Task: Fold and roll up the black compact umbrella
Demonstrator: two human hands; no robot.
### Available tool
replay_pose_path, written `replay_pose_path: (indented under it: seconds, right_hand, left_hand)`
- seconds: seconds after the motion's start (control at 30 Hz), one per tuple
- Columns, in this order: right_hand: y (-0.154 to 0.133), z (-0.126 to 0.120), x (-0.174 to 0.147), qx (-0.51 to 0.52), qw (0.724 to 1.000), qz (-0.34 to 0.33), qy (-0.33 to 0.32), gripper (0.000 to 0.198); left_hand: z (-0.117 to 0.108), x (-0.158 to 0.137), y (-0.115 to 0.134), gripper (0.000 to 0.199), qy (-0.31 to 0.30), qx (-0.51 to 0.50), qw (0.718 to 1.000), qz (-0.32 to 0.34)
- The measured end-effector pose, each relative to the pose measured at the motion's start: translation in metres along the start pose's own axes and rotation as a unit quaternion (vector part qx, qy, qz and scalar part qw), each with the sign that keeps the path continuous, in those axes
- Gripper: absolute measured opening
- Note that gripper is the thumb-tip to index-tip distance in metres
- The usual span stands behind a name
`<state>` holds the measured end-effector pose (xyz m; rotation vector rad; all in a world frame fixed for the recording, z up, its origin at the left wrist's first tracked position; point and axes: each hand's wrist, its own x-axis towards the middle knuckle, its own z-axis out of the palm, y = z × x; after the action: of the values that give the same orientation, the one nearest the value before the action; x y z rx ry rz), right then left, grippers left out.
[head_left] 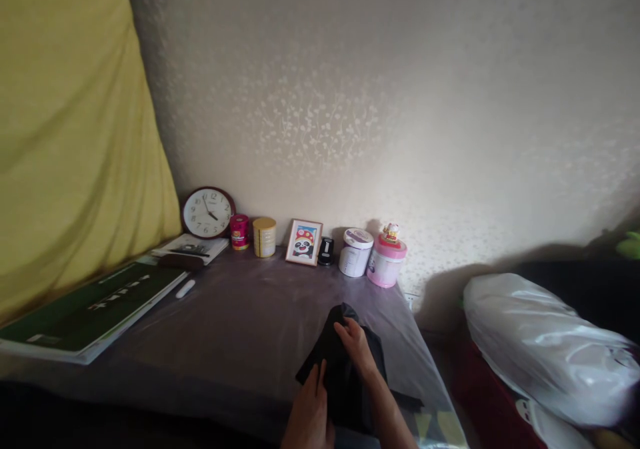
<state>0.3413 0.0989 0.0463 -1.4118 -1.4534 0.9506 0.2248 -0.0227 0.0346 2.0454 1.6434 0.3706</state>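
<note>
A black, soft item that looks like folded fabric or a fabric bag (345,389) lies on the table near its front right part. My right hand (356,345) is closed on its upper edge, thumb and fingers pinching the dark material. Lower and to the left, my left hand (311,401) rests against the item's left side with its fingers stretched forward. A dark strip of the same colour (407,401) extends to the right past my right forearm. The item's exact kind is hard to make out in the dim light.
The grey-covered table (240,322) holds a green book (115,302), a white pen-like object (185,289), a clock (209,213), a pink tin (239,232), a yellow-lidded can (265,237), a panda picture (304,242) and two tubs (356,254). Right of it lies a white plastic bag (545,342).
</note>
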Motion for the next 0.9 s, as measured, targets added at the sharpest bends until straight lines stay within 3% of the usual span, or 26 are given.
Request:
replay_pose_path:
  seconds: [0.17, 0.33, 0.43, 0.53, 0.63, 0.77, 0.9]
  right_hand:
    - [-0.005, 0.003, -0.006, 0.019, 0.996, 0.017, -0.085, 0.049]
    - [-0.010, 0.002, -0.012, -0.015, 0.988, -0.038, -0.145, 0.037]
    - [-0.012, 0.001, -0.015, -0.053, 0.983, -0.077, -0.155, 0.031]
    - [-0.015, 0.001, -0.019, -0.094, 0.976, -0.104, -0.165, 0.029]
    - [-0.019, 0.002, -0.023, -0.123, 0.966, -0.128, -0.189, 0.030]
    - [-0.024, -0.001, -0.032, -0.162, 0.950, -0.175, -0.204, 0.030]
    - [-0.022, -0.007, -0.043, -0.188, 0.939, -0.234, -0.169, 0.027]
  left_hand:
    - [0.009, 0.000, -0.015, 0.080, 0.052, -0.056, 0.996, 0.036]
    - [0.020, -0.005, -0.040, 0.069, 0.029, -0.028, 0.999, 0.028]
    - [0.021, -0.009, -0.046, 0.062, 0.096, -0.005, 0.995, 0.020]
    - [0.015, -0.008, -0.037, 0.054, 0.161, 0.016, 0.986, 0.051]
    - [0.011, 0.000, -0.022, 0.061, 0.133, 0.027, 0.985, 0.102]
    - [0.022, 0.012, -0.015, 0.079, 0.085, 0.039, 0.992, 0.079]
    - [0.040, 0.018, -0.021, 0.088, 0.114, 0.047, 0.990, 0.061]
